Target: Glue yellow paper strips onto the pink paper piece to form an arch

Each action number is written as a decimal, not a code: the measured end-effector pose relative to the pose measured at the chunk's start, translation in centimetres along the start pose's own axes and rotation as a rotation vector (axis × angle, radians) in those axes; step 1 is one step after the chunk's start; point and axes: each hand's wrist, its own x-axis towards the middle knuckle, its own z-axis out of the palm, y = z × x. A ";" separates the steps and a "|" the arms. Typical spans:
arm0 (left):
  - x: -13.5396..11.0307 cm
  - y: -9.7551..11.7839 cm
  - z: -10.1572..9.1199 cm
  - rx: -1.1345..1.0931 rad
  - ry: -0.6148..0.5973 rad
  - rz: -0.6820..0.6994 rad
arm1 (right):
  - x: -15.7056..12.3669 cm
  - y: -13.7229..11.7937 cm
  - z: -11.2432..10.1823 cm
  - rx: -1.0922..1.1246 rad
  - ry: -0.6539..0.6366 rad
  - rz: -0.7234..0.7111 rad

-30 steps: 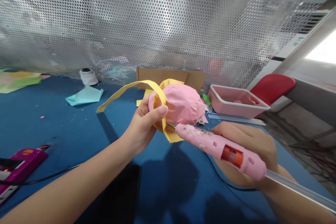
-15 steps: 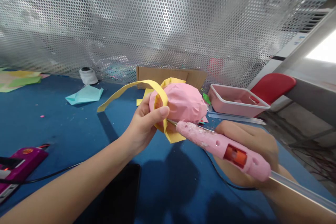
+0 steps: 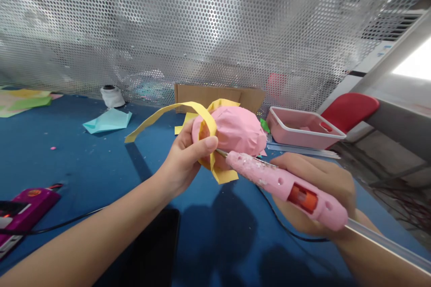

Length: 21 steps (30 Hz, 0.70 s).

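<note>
Slightly higher than before, the pink glue gun [image 3: 274, 178], wrapped by the right hand [image 3: 314, 172], slants up-left; its nozzle [image 3: 222, 153] meets the sideways-lying pink paper form [image 3: 239, 129] mid-frame, just beside the nearer left hand [image 3: 182, 161], thumb pinching form and yellow strip [image 3: 205, 115].

- Left of the left fingers [image 3: 204, 144], the arching yellow strip [image 3: 171, 106] bars a level pass; beyond it, the tabletop [image 3: 90, 166] offers open room.
- Right of them, the pink paper form [image 3: 239, 130] and glue gun [image 3: 262, 174] block the way across to the right fingers [image 3: 299, 163].
- Farther than both, cardboard [image 3: 202, 93] and a perforated panel [image 3: 161, 22] stand upright; a pink basket [image 3: 296, 135] obstructs beyond the right fingers.
- Above both, open air.
- Below the right fingers, a black cable [image 3: 278, 217] crosses.
</note>
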 end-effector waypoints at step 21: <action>-0.2 -0.2 0.3 -0.009 0.020 -0.035 | 0.5 -0.5 -0.6 0.100 -0.040 0.040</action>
